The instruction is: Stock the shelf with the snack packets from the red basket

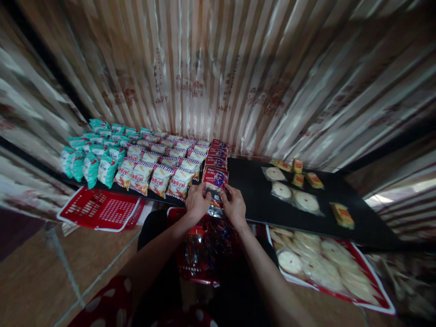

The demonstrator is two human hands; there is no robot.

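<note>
Both hands are at a dark red and black snack packet (pixel 214 179) at the front edge of the black shelf. My left hand (pixel 197 200) has its fingers and thumb closed on the packet's left side. On its right side, my right hand (pixel 234 204) pinches the packet's lower edge. Directly behind stands a row of matching dark red packets (pixel 217 151). White snack bags (pixel 160 180) with striped tops fill the rows left of my left hand. Below my hands, a red basket (pixel 197 276) at my lap contains more dark, shiny packets, partly hidden by my forearms.
Teal bags (pixel 90 168) occupy the shelf's left end. On the black shelf's (pixel 255 193) right side lie wrapped round white discs (pixel 304 201) and small yellow packets (pixel 314 180). A red basket (pixel 112 209) sits low left; another basket (pixel 374 271) holds more discs. Striped sheeting (pixel 204 68) hangs behind.
</note>
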